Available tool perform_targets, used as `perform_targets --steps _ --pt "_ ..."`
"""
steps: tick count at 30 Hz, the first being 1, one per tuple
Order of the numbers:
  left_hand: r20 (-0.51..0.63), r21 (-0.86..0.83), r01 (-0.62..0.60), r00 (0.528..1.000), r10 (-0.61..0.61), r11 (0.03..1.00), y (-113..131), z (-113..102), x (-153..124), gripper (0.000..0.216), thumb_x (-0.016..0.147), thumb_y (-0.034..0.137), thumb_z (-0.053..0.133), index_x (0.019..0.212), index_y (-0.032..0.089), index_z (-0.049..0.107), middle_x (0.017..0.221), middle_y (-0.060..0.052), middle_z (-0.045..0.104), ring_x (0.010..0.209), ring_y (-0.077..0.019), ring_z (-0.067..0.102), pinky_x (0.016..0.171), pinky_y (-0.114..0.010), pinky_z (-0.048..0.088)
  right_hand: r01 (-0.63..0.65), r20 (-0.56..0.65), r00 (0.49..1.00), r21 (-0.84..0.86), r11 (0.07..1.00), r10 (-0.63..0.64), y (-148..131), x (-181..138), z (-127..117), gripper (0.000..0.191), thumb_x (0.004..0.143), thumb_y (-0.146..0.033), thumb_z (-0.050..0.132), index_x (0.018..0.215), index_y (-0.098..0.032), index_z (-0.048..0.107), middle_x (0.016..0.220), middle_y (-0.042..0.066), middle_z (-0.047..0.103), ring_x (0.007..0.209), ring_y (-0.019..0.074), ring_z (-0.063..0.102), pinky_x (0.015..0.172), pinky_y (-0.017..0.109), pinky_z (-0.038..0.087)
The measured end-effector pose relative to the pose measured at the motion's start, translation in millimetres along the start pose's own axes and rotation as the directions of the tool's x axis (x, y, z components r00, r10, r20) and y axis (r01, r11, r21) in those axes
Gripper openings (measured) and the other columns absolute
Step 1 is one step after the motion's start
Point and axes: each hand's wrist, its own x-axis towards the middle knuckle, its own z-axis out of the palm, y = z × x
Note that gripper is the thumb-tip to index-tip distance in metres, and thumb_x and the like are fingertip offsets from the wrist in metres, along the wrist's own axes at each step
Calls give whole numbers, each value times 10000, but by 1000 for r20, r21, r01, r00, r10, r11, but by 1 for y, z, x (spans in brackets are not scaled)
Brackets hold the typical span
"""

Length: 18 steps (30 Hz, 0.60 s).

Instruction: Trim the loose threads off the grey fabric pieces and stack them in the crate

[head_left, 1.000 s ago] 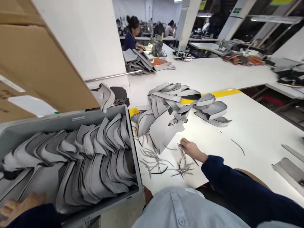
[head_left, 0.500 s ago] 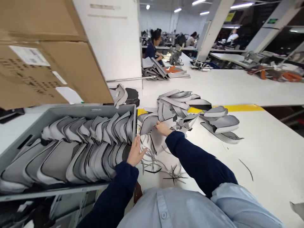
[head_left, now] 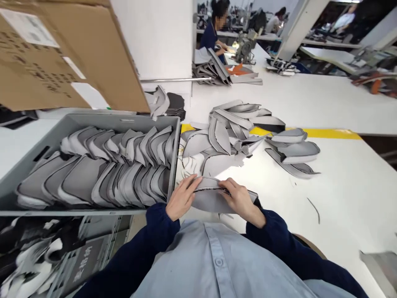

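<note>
A grey sewn fabric panel [head_left: 209,201] with a curved, dark-edged rim lies at the table's front edge, close to my body. My left hand [head_left: 183,197] grips its left end, fingertips on the upper rim. At the right part of that rim, my right hand [head_left: 240,199] pinches the edge between thumb and fingers. Just beyond my hands is a loose pile of similar grey pieces [head_left: 221,134]. To the left, a grey plastic crate [head_left: 174,165] holds rows of such panels standing on edge.
More grey pieces [head_left: 297,153] lie right of the pile, across yellow tape [head_left: 331,133]. A thin dark strip [head_left: 314,210] rests on the white table. A cardboard box [head_left: 93,49] stands behind the crate. Across the table, a person [head_left: 211,35] sits at a sewing machine [head_left: 246,47].
My right hand has come back from the pile toward my body with a grey panel. My left hand has moved down and now grips the panel too. The view has tilted downward.
</note>
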Motion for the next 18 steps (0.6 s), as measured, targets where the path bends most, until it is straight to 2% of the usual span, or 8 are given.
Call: perform_targets --steps 3,5,7,9,11,14,16,18 --pt "75 -155 61 996 -50 986 10 -13 -8 453 886 223 359 1321 184 479 1267 -110 533 1171 -222 486 1012 -380 380 -57 50 998 239 969 46 -8 -6 1 227 915 -318 423 795 -172 549 763 27 556 691 137 532 632 245 418" --pt "220 -320 157 971 -88 934 20 -25 -9 425 902 309 367 1260 168 546 1146 -96 620 1081 -220 554 969 -355 411 -126 170 984 407 905 60 -8 -7 -2 334 905 -409 440 691 -165 519 658 -9 505 609 110 483 578 223 390" --pt "382 -457 308 915 -129 834 32 -36 -9 402 883 401 419 1099 155 652 992 -74 681 969 -222 600 900 -327 448 -199 327 945 529 825 18 -7 -7 -5 415 872 -506 465 644 -161 499 592 -35 460 551 90 437 521 202 359" --pt "493 -532 489 843 -217 691 44 -43 -9 406 835 492 482 814 149 699 753 -45 681 740 -194 613 723 -281 489 -220 385 923 562 798 -17 -6 -9 -9 466 847 -580 460 663 -155 518 586 -36 467 548 89 435 512 196 362" --pt "556 -576 636 765 -324 514 52 -43 -10 455 758 570 549 592 153 621 548 -10 593 523 -143 520 529 -244 432 -151 296 955 487 860 0 -9 -11 -14 499 842 -623 427 803 -147 568 686 -1 534 615 110 482 565 218 406" --pt "594 -608 744 658 -463 277 59 -36 -11 492 627 631 644 528 157 558 493 9 536 461 -115 442 468 -238 362 23 107 993 219 975 -48 -19 -14 -24 601 869 -635 314 1154 -142 504 935 87 549 730 154 524 642 283 458" --pt "568 -629 751 621 -540 201 60 -32 -12 488 566 640 680 548 165 568 521 9 546 501 -129 468 504 -249 384 129 76 988 62 990 -133 -26 -15 -30 577 920 -569 224 1275 -161 423 998 101 516 734 155 526 647 292 471" --pt "536 -644 742 611 -583 186 60 -29 -11 476 563 645 672 569 180 571 540 5 550 552 -152 499 547 -265 411 195 50 980 -43 980 -193 -29 -14 -34 502 959 -478 192 1270 -171 439 958 80 521 698 136 522 624 262 463"
